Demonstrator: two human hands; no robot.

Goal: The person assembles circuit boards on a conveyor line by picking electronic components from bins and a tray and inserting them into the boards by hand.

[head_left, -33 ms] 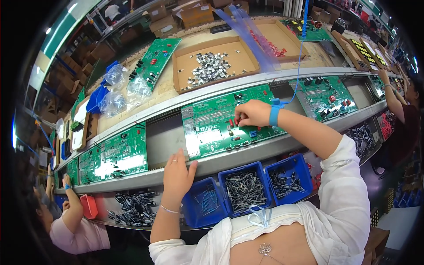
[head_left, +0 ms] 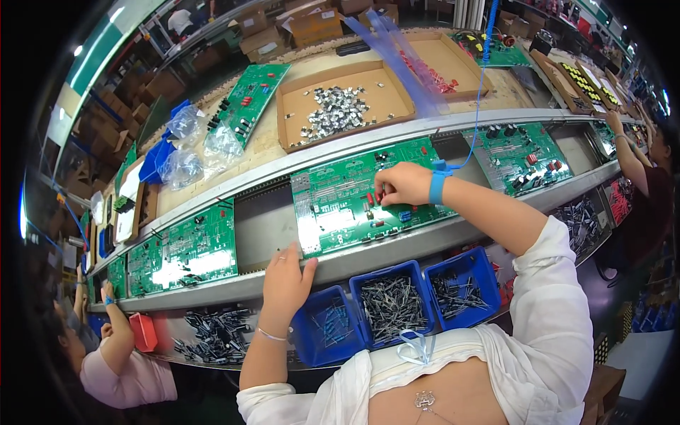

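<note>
My right hand point(head_left: 404, 185) is over the middle of a green circuit board point(head_left: 333, 225) on the metal line, wearing a blue wrist strap point(head_left: 437, 185) with a coiled cord. Its thumb and fingers are pinched at a small red block-shaped component point(head_left: 377, 197), partly hidden by the fingertips. Other red components and a few blue ones point(head_left: 404, 216) stand close by. My left hand point(head_left: 285, 278) holds nothing; its fingers are apart, and it lies by the front rail next to the board's lower left corner.
Blue bins point(head_left: 394, 301) of leaded components stand before me, with loose dark components point(head_left: 216, 334) to their left. More boards point(head_left: 185, 248) sit along the line point(head_left: 205, 287). Behind it are a cardboard tray point(head_left: 294, 99) of metal parts and plastic bags point(head_left: 185, 166). Co-workers sit at both ends.
My right hand has shifted very slightly to the left over the board. My left hand and the bins look the same.
</note>
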